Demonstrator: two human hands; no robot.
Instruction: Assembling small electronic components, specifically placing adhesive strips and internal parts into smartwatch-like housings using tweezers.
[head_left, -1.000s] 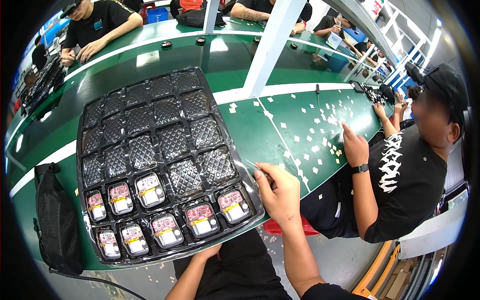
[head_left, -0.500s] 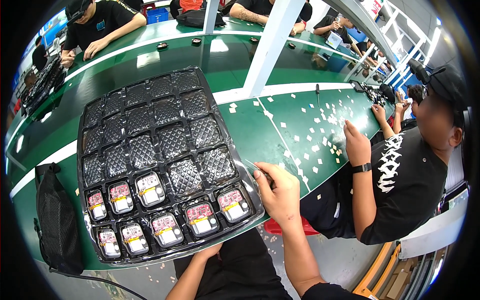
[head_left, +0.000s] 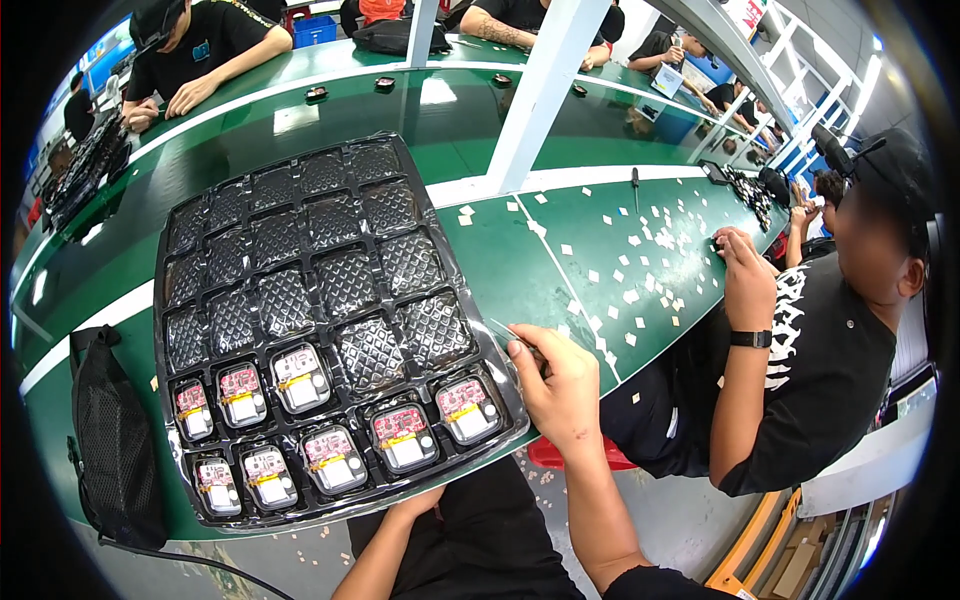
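Observation:
A black plastic tray [head_left: 330, 365] with a grid of pockets lies in front of me on the green table. Several small electronic units [head_left: 401, 437] with red circuit boards, white blocks and yellow strips sit in its two nearest rows; the farther pockets hold none. At the tray's right edge, my right hand [head_left: 556, 385] is closed around a thin tool with a pointed metal tip, its kind unclear. My left hand [head_left: 424, 501] is by the tray's near edge above my lap, its fingers hidden underneath.
Small pale square pieces [head_left: 632, 297] are scattered over the table on the right, near a screwdriver [head_left: 635, 178]. A co-worker [head_left: 810, 350] sits there. A black mesh bag [head_left: 118, 450] lies at the left. A white post [head_left: 545, 100] rises beyond the tray.
The co-worker on the right has moved their hands rightward and closer together. Small dark units on the far green belt have shifted slightly left. My hands and the tray stay put.

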